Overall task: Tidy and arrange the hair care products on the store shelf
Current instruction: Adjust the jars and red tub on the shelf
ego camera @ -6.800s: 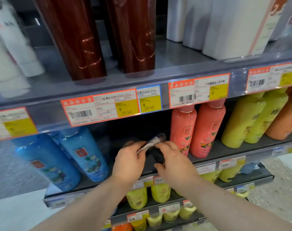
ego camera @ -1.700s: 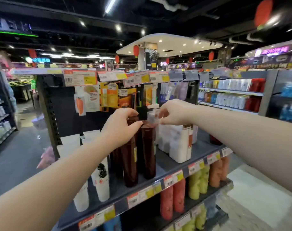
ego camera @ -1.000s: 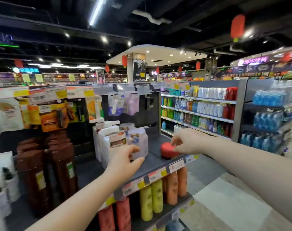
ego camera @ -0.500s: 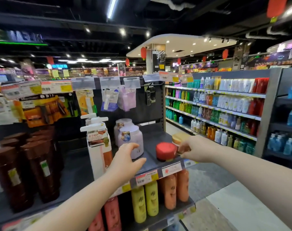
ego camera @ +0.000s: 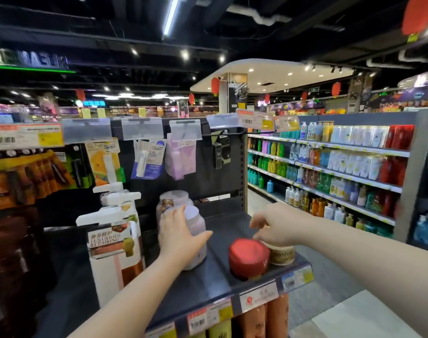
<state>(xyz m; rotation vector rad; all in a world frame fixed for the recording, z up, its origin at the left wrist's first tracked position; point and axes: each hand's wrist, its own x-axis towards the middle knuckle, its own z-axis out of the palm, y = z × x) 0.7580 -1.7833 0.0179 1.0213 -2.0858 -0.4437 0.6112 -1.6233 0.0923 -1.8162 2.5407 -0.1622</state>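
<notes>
On the dark shelf (ego camera: 208, 281) stand two pale lilac jars. My left hand (ego camera: 181, 236) lies against the front lilac jar (ego camera: 195, 230), fingers spread around its side; the second jar (ego camera: 172, 200) is right behind it. A red jar (ego camera: 248, 258) sits near the shelf's front edge on the right. Beside it is a cream jar with a gold label (ego camera: 281, 254), and my right hand (ego camera: 278, 226) rests on its lid with fingers curled over it.
White pump bottles (ego camera: 115, 240) with a brown label stand left of the lilac jars. Dark brown bottles are at the far left. Packets hang on pegs (ego camera: 149, 157) above. Price tags (ego camera: 258, 296) line the shelf edge. An aisle and stocked shelves (ego camera: 330, 172) lie to the right.
My left hand has moved forward from the shelf edge onto the front lilac jar. My right hand has settled on the cream jar's lid. The view has moved closer to the shelf.
</notes>
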